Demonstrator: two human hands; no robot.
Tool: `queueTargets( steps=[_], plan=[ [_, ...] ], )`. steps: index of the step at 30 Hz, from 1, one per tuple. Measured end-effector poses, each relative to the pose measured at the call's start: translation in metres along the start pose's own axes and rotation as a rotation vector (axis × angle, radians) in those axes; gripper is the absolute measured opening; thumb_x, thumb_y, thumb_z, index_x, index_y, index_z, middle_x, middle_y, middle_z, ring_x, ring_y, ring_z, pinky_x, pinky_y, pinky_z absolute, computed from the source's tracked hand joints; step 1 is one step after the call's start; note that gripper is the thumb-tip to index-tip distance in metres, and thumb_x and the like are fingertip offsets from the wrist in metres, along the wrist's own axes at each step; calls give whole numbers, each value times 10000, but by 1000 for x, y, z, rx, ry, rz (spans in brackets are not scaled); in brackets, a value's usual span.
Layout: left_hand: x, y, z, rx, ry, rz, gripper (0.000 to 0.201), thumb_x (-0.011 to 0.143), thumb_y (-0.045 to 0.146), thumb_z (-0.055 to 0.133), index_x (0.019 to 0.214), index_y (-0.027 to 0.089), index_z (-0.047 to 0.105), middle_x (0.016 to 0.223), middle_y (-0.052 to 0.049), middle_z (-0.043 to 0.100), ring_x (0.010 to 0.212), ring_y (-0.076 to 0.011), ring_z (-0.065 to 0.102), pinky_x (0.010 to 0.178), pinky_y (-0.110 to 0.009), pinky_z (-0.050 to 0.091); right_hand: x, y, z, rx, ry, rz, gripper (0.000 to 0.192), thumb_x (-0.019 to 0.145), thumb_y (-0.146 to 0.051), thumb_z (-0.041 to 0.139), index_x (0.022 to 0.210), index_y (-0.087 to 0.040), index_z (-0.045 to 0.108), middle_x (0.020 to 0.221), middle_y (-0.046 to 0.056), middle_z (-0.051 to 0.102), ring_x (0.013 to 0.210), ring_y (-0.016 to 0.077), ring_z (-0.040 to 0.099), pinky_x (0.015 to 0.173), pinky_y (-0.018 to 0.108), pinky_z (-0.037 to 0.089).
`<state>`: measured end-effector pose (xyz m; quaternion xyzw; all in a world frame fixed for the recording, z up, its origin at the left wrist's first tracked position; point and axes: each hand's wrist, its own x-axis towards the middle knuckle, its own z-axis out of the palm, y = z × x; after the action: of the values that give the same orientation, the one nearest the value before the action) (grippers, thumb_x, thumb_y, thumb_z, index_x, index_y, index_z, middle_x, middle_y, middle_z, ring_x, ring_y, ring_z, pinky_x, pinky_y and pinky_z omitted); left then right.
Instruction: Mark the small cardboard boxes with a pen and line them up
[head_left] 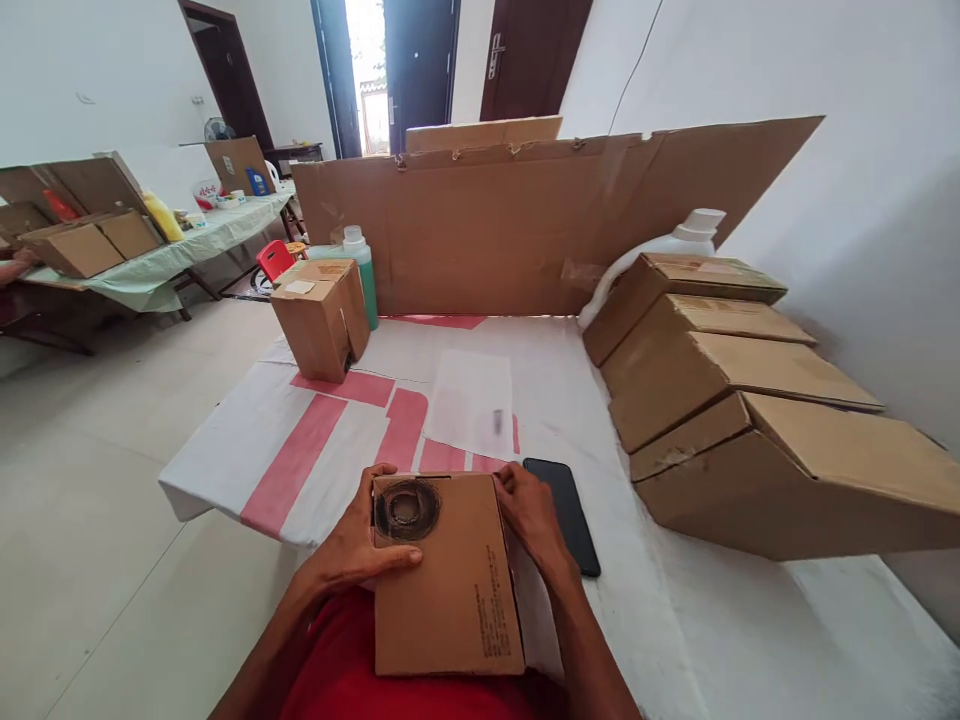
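Observation:
A flat brown cardboard box (450, 580) with a dark scribbled circle near its far left corner lies at the near edge of the table, over my lap. My left hand (352, 545) grips its left side, thumb resting on top beside the circle. My right hand (529, 510) holds its far right corner. A black phone (564, 512) lies screen-down just right of my right hand.
A white and red cloth (300, 450) covers the table. A row of closed cartons (720, 400) lines the right side. A small carton (321, 312), a green bottle (362, 270), a white jug (679, 240) and a cardboard screen (510, 220) stand behind. A sheet of paper (472, 400) lies mid-table.

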<state>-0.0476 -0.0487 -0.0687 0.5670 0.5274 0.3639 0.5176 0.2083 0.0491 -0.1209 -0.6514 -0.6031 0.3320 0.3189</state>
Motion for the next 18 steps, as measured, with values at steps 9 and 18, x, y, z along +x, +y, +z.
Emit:
queueTargets(
  steps=[9, 18],
  plan=[
    [8, 6, 8, 4, -39, 15, 944, 683, 241, 882, 1436, 261, 312, 1395, -123, 595, 1319, -299, 587, 1152, -486, 438, -66, -75, -25, 840, 19, -163, 210, 861, -421, 767, 914, -228, 704, 851, 32, 734, 671, 162, 669, 593, 276, 534],
    [4, 11, 15, -46, -50, 32, 868, 744, 229, 843, 1425, 264, 306, 1276, -89, 659, 1155, -260, 672, 1038, -438, 521, -96, -78, 17, 771, -313, -126, 256, 907, -482, 722, 962, -233, 696, 737, 8, 689, 629, 167, 662, 584, 285, 567]
  ],
)
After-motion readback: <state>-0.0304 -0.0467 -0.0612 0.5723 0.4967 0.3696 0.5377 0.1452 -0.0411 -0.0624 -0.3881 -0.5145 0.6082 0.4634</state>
